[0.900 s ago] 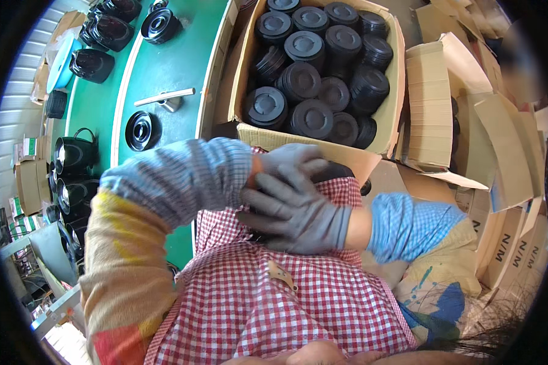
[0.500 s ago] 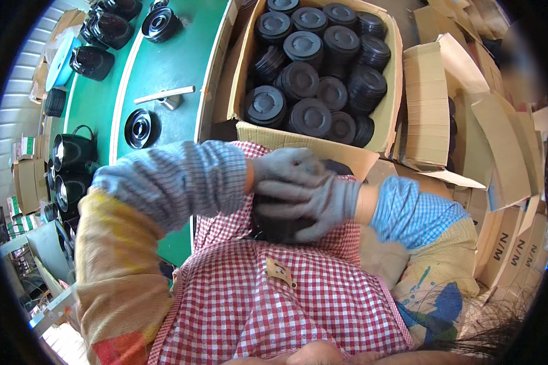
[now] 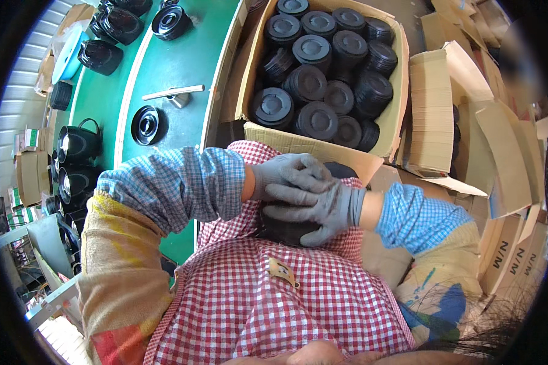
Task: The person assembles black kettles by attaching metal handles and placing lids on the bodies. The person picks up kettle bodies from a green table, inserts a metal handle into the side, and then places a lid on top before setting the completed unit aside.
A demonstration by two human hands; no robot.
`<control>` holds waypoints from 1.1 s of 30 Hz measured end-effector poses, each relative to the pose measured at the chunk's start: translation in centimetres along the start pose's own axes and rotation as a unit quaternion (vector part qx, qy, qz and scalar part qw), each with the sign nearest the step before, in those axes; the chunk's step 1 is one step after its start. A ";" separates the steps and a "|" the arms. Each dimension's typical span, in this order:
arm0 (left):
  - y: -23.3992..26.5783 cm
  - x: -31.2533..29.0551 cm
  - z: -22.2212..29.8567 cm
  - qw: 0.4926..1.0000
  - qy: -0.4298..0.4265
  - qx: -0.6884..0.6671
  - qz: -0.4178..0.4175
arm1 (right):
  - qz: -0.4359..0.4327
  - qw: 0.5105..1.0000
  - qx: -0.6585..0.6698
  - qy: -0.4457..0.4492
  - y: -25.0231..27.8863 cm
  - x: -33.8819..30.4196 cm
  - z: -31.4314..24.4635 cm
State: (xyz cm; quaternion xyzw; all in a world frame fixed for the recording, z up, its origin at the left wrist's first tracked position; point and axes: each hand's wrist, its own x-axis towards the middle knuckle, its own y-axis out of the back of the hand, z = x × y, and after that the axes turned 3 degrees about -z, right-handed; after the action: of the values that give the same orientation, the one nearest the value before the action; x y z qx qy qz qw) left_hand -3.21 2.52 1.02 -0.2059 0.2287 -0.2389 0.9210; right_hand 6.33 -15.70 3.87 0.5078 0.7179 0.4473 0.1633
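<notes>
Both my hands are in grey gloves and cross over each other above my lap. My left hand (image 3: 289, 176) comes in from the left, its fingers bent and pressed together; whatever they hold, if anything, is hidden. Palm down, my right hand (image 3: 323, 210) lies partly over the left one, its fingers stretched and the thumb spread toward my apron (image 3: 274, 292). Dark material (image 3: 280, 230) shows beneath the right fingers. Another dark rounded patch (image 3: 342, 173) shows just beyond the hands. I cannot make out what either is.
Beyond my hands stands an open cardboard box (image 3: 310, 139) of stacked black lids (image 3: 311, 50). To the left runs a green table (image 3: 182, 58) with a black round part (image 3: 148, 125), a pale bar (image 3: 173, 92) and black pots (image 3: 79, 143). More cardboard boxes (image 3: 429, 112) stand at right.
The hands stay crossed over each other, and the blur on them has gone. The whole view has shifted slightly, with the box and table appearing a little further right.
</notes>
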 end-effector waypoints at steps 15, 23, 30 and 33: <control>1.6 -5.3 -0.6 0.902 -0.191 0.224 0.317 | 0.378 0.871 0.170 -0.263 -1.7 -3.9 -2.0; -5.4 -5.9 -4.5 0.950 -0.218 0.024 0.224 | 0.318 0.865 0.263 -0.287 -5.4 -1.8 -4.9; -5.6 -5.5 -4.8 0.931 -0.199 0.195 0.235 | 0.397 0.823 0.278 -0.296 -7.5 -3.3 -6.0; -4.4 -5.9 -5.0 0.878 -0.245 0.294 0.286 | 0.472 0.779 0.242 -0.336 -6.2 -4.0 -7.0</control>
State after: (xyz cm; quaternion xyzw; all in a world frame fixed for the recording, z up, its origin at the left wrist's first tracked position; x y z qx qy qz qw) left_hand -11.95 0.80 1.05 0.0970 -0.0365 0.0365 0.9939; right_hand -0.36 -23.07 1.79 0.9238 0.3724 0.0814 0.0341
